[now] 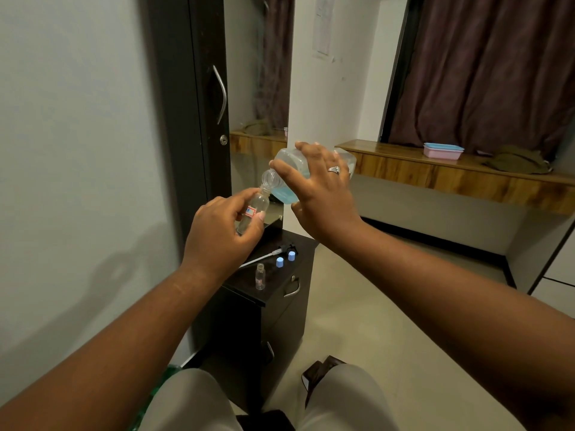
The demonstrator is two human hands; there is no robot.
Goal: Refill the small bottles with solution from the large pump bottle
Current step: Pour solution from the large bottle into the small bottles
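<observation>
left grip (222, 227): pinching small bottle (255, 207), tilted so its neck meets the spout
right grip (317, 194): wrapped round large bottle (287, 178), tipped to pour
pump (273, 253): removed, on surface (306, 244), clears mouth

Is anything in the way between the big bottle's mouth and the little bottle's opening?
Nothing visible. The large bottle, tipped in the right hand, has its open mouth right over the neck of the small bottle held in the left hand. Both caps lie on the cabinet.

You had a pink box (442, 150) on the wooden shelf (404, 157), dark curtains (485, 73) behind it, and a mirror (258, 88) by the wardrobe door (199, 104).
</observation>
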